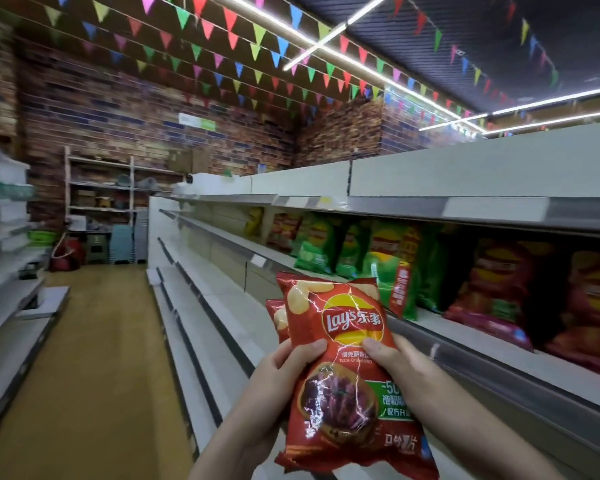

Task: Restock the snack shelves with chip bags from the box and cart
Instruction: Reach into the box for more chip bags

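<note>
Two hands, left (278, 372) and right (402, 365), grip red chip bags (340, 341) between thumbs.

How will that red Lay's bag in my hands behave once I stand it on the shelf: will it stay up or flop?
The red Lay's bag looks puffed and glossy, so probably light and slippery; left hand and right hand both pinch it. Green bags on the shelf stand leaning, so it will likely tip without support. Its creased film suggests it dents easily.
</note>
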`<action>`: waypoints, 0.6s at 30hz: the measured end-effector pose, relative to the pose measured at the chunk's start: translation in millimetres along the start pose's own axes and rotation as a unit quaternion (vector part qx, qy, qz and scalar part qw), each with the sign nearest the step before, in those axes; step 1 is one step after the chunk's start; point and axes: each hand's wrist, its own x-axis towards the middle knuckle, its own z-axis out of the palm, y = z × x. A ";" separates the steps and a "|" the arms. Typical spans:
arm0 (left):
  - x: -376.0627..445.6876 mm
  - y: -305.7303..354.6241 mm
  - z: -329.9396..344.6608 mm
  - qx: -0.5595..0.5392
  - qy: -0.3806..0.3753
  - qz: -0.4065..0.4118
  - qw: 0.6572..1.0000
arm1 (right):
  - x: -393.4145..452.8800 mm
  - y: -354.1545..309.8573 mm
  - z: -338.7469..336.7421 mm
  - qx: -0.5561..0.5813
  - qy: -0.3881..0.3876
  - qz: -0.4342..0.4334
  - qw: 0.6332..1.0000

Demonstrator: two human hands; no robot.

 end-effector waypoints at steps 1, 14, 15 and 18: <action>7.6 -2.5 -14.3 -0.001 0.019 0.001 1.000 | 17.7 1.6 8.1 0.002 -0.014 -0.001 1.000; 164.1 32.7 -191.1 0.059 0.142 0.072 0.985 | 273.3 6.8 56.9 0.052 0.065 -0.084 0.993; 173.4 36.0 -207.6 0.058 0.146 0.082 0.984 | 290.4 4.9 59.8 0.041 0.079 -0.093 0.992; 199.6 40.7 -253.4 0.057 0.152 0.087 0.983 | 336.6 8.4 77.1 0.010 0.074 -0.090 0.993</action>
